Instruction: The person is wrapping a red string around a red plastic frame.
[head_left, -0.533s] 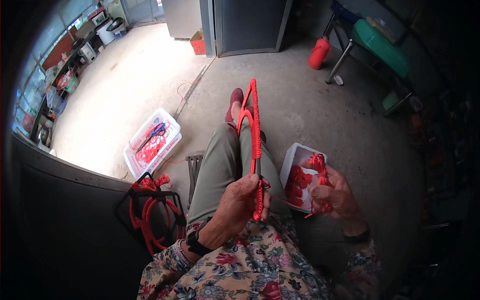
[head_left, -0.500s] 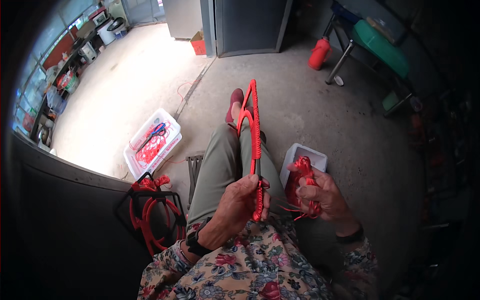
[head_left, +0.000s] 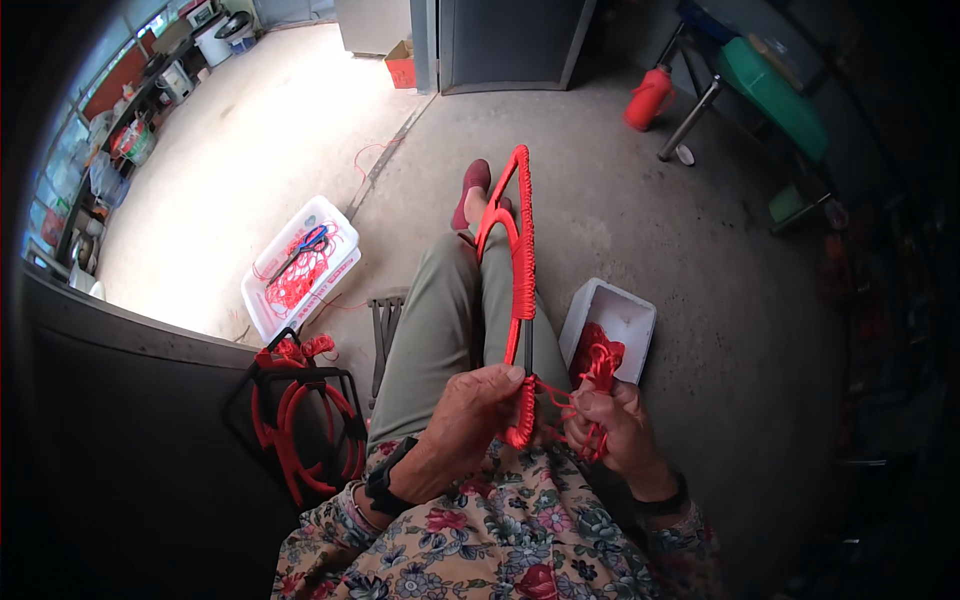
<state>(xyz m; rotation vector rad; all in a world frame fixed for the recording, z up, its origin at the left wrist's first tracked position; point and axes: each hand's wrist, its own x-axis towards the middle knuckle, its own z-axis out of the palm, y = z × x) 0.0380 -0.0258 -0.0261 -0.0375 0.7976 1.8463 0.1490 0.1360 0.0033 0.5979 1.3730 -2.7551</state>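
Note:
My left hand (head_left: 468, 408) is closed on the near end of a frame (head_left: 524, 250) that stands edge-on above my lap. Red cord is wound tightly over most of its bar, while a short stretch near my thumb shows bare black. An inner curved red piece sits on its far left side. In my right hand (head_left: 618, 428), closed just right of the frame, is a bundle of red cord (head_left: 604, 366). Loose strands run from that bundle to the wrapped part by my left fingers. Some of my left fingertips are hidden behind the frame.
Left of my legs, a white tray (head_left: 343, 270) holds red cord and blue-handled scissors (head_left: 313, 238). Black frames with red rings (head_left: 290, 430) lean nearer me. A white foam box (head_left: 640, 320) with red cord stands right. Farther right are a red flask (head_left: 649, 98) and table (head_left: 690, 120).
My right hand has moved left and slightly down with the cord bundle, closer to the frame. The frame has shifted slightly right, still in my left hand.

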